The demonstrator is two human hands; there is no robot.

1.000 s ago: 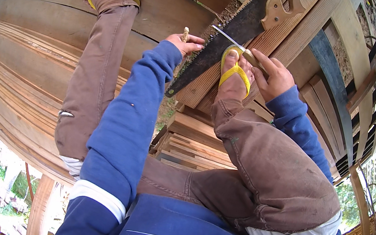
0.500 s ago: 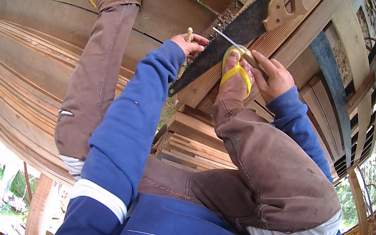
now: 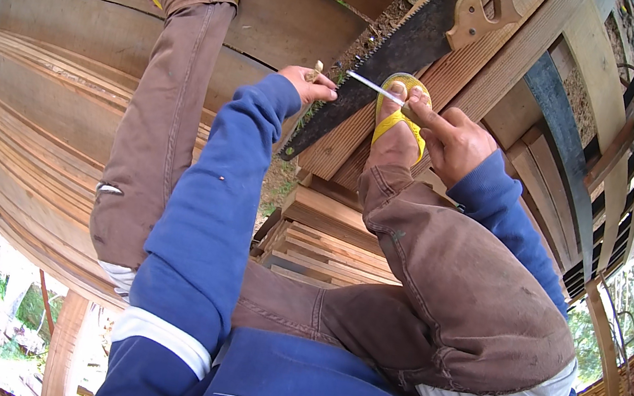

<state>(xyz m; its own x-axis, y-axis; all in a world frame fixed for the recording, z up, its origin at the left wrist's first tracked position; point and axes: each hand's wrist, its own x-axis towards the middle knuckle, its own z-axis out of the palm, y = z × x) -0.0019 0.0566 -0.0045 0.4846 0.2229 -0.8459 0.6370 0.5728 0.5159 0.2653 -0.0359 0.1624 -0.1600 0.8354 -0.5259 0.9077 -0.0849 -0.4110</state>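
- Had R knee (image 3: 479,334) bent close in; good, prob., for bracing.
- Closed R hand (image 3: 463,149) round file (image 3: 373,85) at its handle end, w/o visible slack; called, prob., for firm fingers & easy wrist.
- Planted R foot (image 3: 397,143) in yellow sandal (image 3: 386,130) by near edge of saw (image 3: 400,52), apparently as clamp; couldn't tell if really pressing on blade.
- Held file across blade w/ tip near teeth (image 3: 398,27); couldn't tell re: contact. Needed, prob., same angle each stroke, light push, one gap at a time.
- Pinched small pale piece (image 3: 316,70) in L hand (image 3: 300,80), nearly closed, w/ fingertips right by teeth; couldn't tell if touching. Best, imo, steadied blade there but spared fingertips from file's path.
- Had saw slanted flat on planks (image 3: 506,70), w/ teeth facing L & wooden handle (image 3: 463,28) farthest off; risked chatter, prob., if loose.
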